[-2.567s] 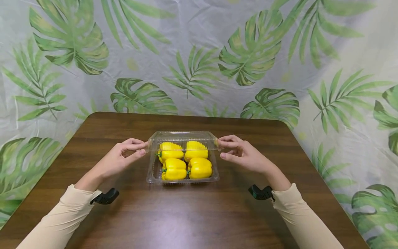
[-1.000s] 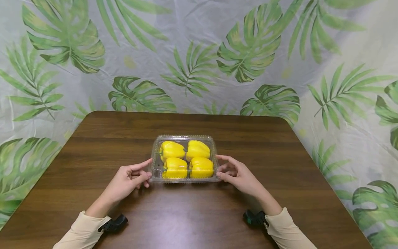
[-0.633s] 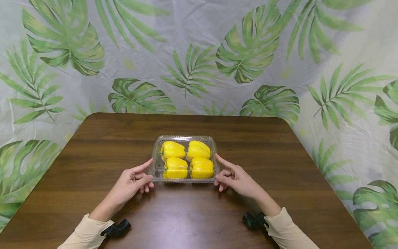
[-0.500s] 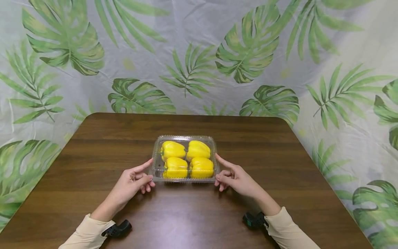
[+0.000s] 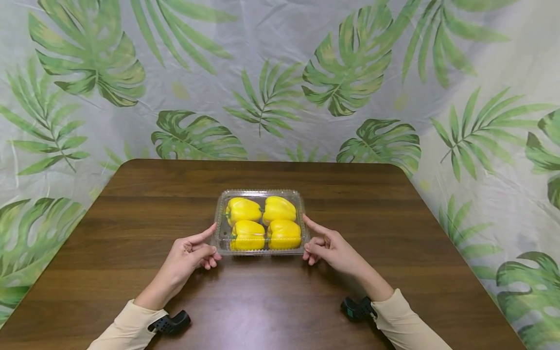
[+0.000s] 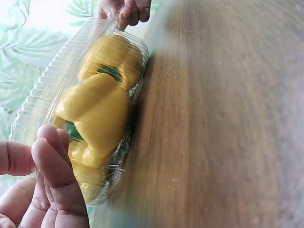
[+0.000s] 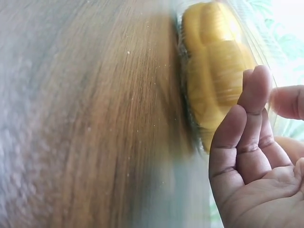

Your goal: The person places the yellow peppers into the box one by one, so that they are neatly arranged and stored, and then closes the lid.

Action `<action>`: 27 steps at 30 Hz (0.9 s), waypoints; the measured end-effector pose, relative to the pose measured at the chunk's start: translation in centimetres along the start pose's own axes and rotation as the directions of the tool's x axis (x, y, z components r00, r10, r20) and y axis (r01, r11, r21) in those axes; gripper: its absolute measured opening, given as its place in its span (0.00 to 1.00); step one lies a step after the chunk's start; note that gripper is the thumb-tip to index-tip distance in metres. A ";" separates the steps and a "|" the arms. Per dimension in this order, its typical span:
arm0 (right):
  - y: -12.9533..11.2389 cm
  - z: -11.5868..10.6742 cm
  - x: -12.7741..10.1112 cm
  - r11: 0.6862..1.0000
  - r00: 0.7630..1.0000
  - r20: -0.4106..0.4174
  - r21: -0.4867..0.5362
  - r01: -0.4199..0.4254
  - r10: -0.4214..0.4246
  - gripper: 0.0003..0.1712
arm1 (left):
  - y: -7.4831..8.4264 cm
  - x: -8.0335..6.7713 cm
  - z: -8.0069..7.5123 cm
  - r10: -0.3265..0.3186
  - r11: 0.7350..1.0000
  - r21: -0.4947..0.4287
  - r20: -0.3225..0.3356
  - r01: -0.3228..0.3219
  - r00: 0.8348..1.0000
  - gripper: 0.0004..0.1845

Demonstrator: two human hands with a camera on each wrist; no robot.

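Note:
A clear plastic clamshell container [image 5: 262, 253] sits on the table with its lid down. Inside, in two rows, lie several yellow bell peppers [image 5: 248, 234] with green stems. My left hand [image 5: 188, 255] pinches the rim at the front left corner, index finger stretched along the side. At the front right corner my right hand [image 5: 330, 249] does the same. The left wrist view has the left thumb and fingers [image 6: 54, 164] on the rim, peppers behind the clear wall. Right-hand fingertips [image 7: 256, 90] meet at the rim in the right wrist view.
The brown wooden table [image 5: 262, 311] stretches around the container on all sides. Behind it hangs a pale curtain [image 5: 280, 39] with green leaf prints. A black wrist device [image 5: 170, 322] is strapped at each cuff.
The lid, raised 2.6 s ago with a hand at each side of it, has come down over the peppers. Both hands have moved nearer, to the front corners, and pinch the rim there.

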State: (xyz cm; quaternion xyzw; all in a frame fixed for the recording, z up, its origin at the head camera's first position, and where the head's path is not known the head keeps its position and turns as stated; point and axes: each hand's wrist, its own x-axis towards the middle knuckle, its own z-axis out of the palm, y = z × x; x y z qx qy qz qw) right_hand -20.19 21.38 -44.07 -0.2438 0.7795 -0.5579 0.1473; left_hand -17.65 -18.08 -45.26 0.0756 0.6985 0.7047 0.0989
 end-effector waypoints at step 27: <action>0.4 -1.1 1.5 0.998 0.996 -0.066 -0.017 -0.054 0.052 0.42 | 0.5 1.5 0.3 -0.033 0.999 0.023 -0.007 0.033 0.999 0.35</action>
